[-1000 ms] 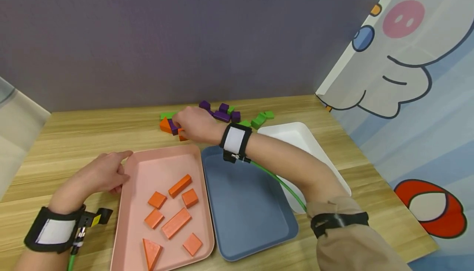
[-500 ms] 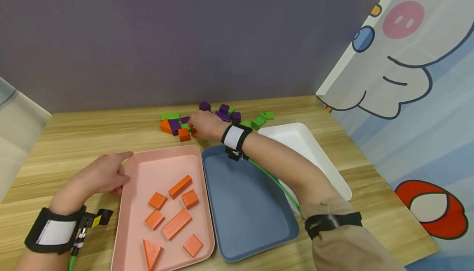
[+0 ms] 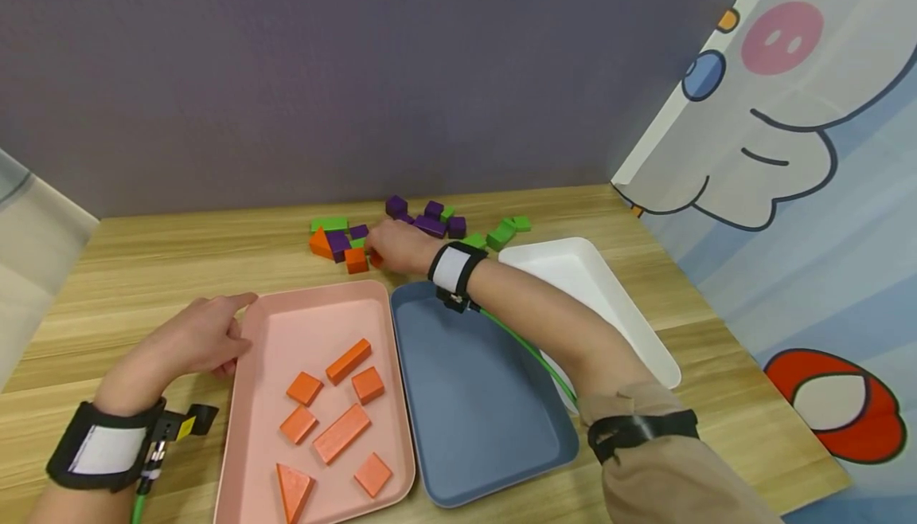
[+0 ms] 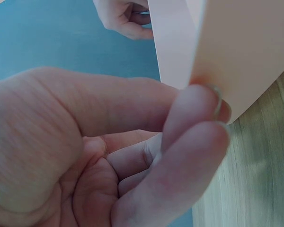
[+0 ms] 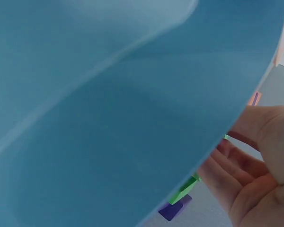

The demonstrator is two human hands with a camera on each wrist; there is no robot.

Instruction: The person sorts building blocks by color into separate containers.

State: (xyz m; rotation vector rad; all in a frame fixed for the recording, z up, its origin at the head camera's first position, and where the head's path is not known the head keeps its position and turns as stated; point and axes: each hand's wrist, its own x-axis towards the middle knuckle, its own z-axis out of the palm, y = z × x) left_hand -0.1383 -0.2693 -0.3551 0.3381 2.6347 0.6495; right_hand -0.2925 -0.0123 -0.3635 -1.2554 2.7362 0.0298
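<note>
Pinching pink tray (image 3: 308,319): left hand (image 3: 192,336)

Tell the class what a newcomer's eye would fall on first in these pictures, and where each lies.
In the head view, probably the orange box-shaped and triangular blocks in the pale pink rectangular tray, lower left. Next, perhaps, the large cartoon figure with a round pink snout, upper right. The person's right hand stands out among small purple, green and orange blocks near the back edge of the wood-grained table.
</note>
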